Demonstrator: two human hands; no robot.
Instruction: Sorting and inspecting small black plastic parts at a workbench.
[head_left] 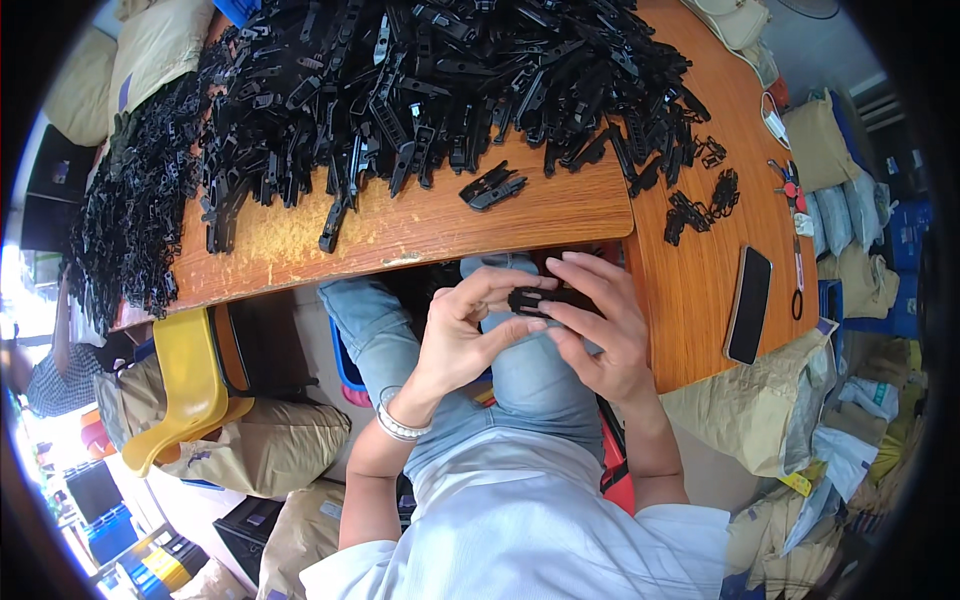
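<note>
Over my lap, just off the table's front edge, my left hand (470,325) and my right hand (603,328) hold a small black slotted plastic part (532,301) between them. Fingers and thumbs of both hands close on it from either side, hiding its ends. On the wooden table (400,225) beyond, a big heap of black plastic parts (430,90) spreads across the far side. A couple of loose black parts (492,187) lie nearer me, apart from the heap. A bracelet circles my left wrist.
Right of me, a dark phone (748,305), scissors (797,285) and small black clip-like pieces (690,215) lie on the side table. Smaller black pieces (130,210) pile up at the left edge. A yellow chair (190,385) stands left; sacks (745,410) crowd the floor.
</note>
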